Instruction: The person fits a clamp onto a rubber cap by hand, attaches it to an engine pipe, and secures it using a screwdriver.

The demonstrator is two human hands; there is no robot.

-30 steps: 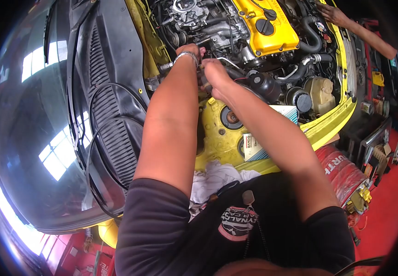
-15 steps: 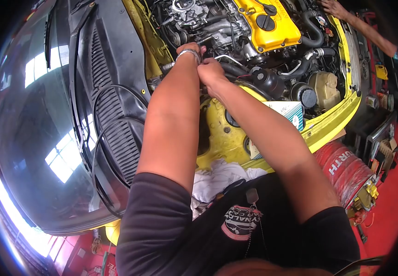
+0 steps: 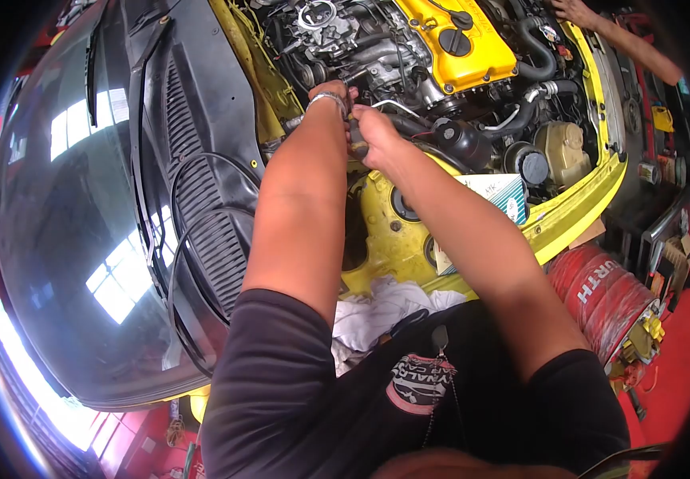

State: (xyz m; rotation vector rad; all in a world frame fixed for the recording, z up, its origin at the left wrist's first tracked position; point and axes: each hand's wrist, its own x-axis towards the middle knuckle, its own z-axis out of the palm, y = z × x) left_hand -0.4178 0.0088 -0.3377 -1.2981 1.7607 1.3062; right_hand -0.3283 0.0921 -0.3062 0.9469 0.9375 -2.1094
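My left hand (image 3: 332, 91), with a bracelet at the wrist, reaches down at the firewall side of the engine bay. Its fingers curl around something hidden among the metal parts and hoses. Close beside it, my right hand (image 3: 374, 134) is closed, thumb toward the left hand. Some dark piece lies against its fingers, too small and covered to name. Just beyond both hands are the engine's intake parts (image 3: 381, 54) and a thin pale metal pipe (image 3: 395, 104). The yellow valve cover (image 3: 472, 60) with its black oil cap (image 3: 454, 42) sits farther right.
A white and teal box (image 3: 507, 197) rests on the yellow inner fender (image 3: 389, 239) under my right forearm. White cloth (image 3: 393, 311) lies along the fender edge. Another person's hand (image 3: 575, 11) touches the car's front. A red drum (image 3: 600, 291) stands right; the windshield (image 3: 57, 239) is left.
My right hand has shifted slightly down and turned, opening a small gap from the left hand where a dark piece now shows. The left hand stays nearly in place.
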